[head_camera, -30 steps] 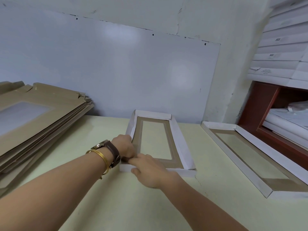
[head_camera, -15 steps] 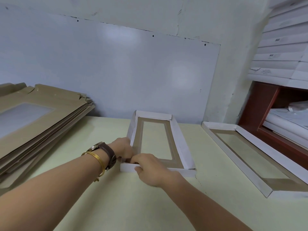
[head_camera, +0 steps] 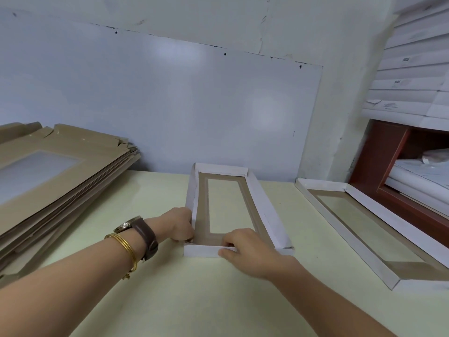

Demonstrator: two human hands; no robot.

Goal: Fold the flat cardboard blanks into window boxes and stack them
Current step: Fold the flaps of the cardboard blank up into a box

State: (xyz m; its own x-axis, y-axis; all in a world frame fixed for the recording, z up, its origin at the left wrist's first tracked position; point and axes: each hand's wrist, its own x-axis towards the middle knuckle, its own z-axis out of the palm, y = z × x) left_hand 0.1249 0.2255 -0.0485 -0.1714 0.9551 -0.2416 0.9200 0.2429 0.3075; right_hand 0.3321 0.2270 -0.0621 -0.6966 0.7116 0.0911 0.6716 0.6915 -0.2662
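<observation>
A long window box (head_camera: 264,210), white outside and brown inside with a clear window, lies on the pale table (head_camera: 194,300) in front of me. My left hand (head_camera: 181,224) grips its near left corner, fingers pinching the left wall. My right hand (head_camera: 245,249) presses on the near end wall, thumb outside and fingers over the rim. A tall pile of flat brown blanks (head_camera: 60,176) with windows lies at the left. A second folded window box (head_camera: 379,229) rests at the right.
A white board leans on the wall (head_camera: 170,105) behind the table. At the right stands a red-brown shelf (head_camera: 379,166) holding white sheets, with stacked white boxes (head_camera: 413,76) above it.
My right hand has slid right along the near end wall, away from the left corner. My left hand stays at the near left corner. The box has not moved.
</observation>
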